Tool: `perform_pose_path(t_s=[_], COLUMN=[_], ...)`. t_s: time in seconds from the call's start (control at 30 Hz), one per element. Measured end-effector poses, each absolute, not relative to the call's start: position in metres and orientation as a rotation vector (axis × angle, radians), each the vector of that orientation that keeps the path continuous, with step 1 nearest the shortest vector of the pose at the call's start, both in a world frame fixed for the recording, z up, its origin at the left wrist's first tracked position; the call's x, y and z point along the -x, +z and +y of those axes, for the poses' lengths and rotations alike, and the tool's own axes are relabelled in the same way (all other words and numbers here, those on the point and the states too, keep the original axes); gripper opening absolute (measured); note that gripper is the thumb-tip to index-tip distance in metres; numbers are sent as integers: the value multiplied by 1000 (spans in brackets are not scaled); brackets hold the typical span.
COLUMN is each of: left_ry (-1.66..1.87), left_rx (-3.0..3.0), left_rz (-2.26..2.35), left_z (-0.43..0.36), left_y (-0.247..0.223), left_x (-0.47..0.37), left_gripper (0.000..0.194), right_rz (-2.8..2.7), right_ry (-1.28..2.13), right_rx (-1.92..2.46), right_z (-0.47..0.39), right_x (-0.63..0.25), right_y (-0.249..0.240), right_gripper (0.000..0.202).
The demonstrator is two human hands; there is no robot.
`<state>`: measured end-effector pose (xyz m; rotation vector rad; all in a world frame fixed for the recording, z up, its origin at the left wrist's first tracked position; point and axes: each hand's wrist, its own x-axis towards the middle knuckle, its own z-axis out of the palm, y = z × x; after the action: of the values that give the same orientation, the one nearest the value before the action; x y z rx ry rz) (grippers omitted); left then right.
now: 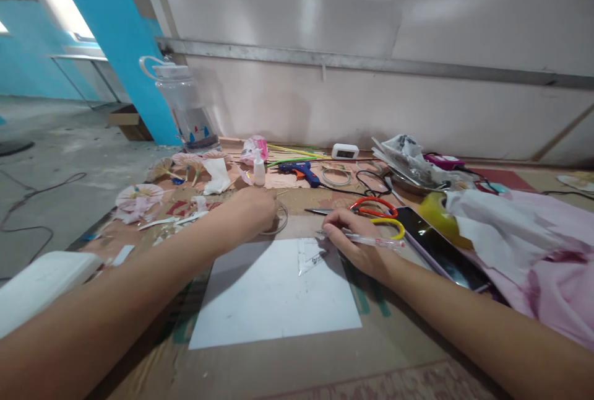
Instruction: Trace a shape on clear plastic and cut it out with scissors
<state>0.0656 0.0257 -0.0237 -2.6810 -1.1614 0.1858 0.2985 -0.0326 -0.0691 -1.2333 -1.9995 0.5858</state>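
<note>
My left hand [253, 211] reaches over the far left edge of a white paper sheet [273, 301], its fingers curled down and mostly hidden. A thin grey ring [282, 221] shows partly from beneath that hand; whether the fingers grip it I cannot tell. A clear-barrelled pen [375, 241] lies across my right hand [352, 236], held by closed fingers at the sheet's far right corner. Just below these fingers a transparent set square [310, 256] rests on the paper. Scissors [378, 207] with red and yellow handles lie beside my right hand.
A blue glue gun [301, 172], a small white bottle [258, 168] and a white digital clock [344, 152] are along the back. A large water jug [190, 106] stands at back left. To the right lie a phone [436, 245] and pink cloth [552, 264].
</note>
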Motion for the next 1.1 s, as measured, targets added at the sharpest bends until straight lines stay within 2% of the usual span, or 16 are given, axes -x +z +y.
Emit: perform_pose_path(t_s=[0.13,0.27,0.33,0.43,0.73,0.93,1.1], left_ry=[141,-130,-282,-302,-416,-334,-403], left_rx=[2656,2661,2711,2690,2810,2892,2776], left_rz=[-1247,-1313,-1281,-1286,-1174,-1229,-1306], left_z=[27,8,-5,-20,-15,-18,-19], left_y=[-14,-16,-21,-34,-60,-56,-46], left_x=[-64,-74,-83,-94,-97,-98,-95], left_gripper=[16,16,19,23,21,24,27], right_rz=[-1975,-1857,-1829,-1855,-2026,-2095,-1997], right_ry=[557,550,580,617,396,408,399], right_rx=[1256,1258,1221,1205,1180,1134,1247], right_z=[-33,-34,-34,-34,-30,-26,-24], right_x=[-298,-301,-303,-304,-298,-300,-301], right_y=[-68,-66,-67,-68,-68,-70,-73], right_gripper=[16,16,23,30,11,12,10])
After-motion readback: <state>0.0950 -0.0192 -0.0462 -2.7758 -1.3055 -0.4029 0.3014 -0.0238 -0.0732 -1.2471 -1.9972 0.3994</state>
